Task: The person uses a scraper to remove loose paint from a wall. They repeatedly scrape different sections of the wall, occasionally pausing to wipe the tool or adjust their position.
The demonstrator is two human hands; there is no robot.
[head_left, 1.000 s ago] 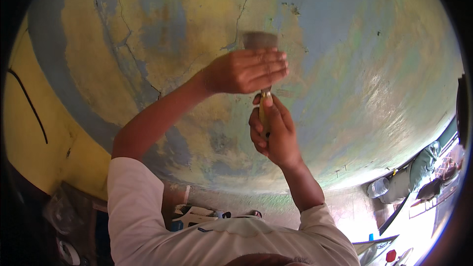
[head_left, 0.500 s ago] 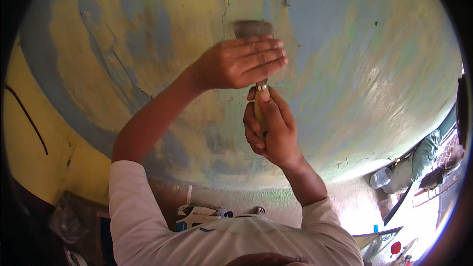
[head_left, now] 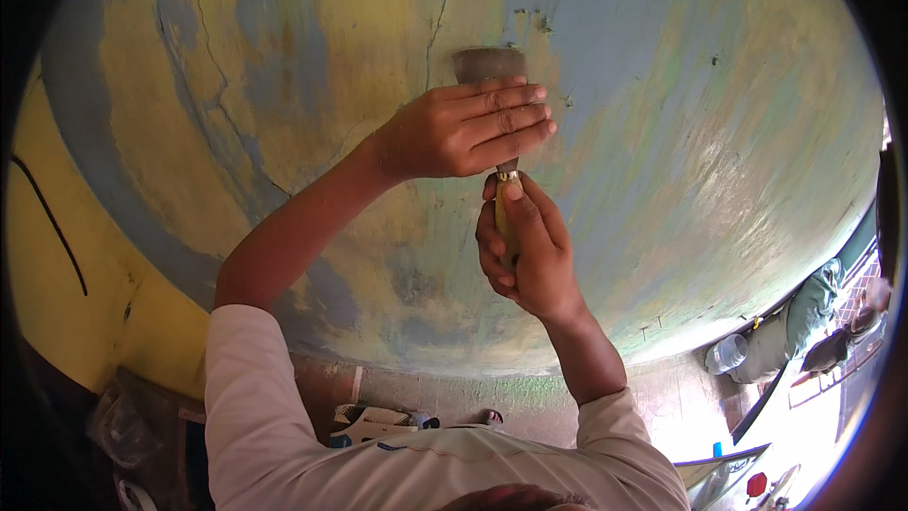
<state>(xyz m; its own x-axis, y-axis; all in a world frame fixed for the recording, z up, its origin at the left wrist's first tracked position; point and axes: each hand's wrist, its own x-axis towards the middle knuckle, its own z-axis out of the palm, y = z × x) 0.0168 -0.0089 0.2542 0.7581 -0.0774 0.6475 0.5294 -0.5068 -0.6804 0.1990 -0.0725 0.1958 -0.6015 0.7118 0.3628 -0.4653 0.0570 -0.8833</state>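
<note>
from afar i see the scraper point(head_left: 490, 64) just right of the dark wall crack point(head_left: 442, 5), my right hand point(head_left: 537, 251) clamped round its handle point(head_left: 502, 218), farther below the crack, my left hand point(head_left: 473, 131) flat across its blade

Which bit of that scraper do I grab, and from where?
Probably the handle, from below: it's slim enough for the right hand to wrap around, and it points downward. The wide, flat blade is up top, partly under the left hand.
</note>
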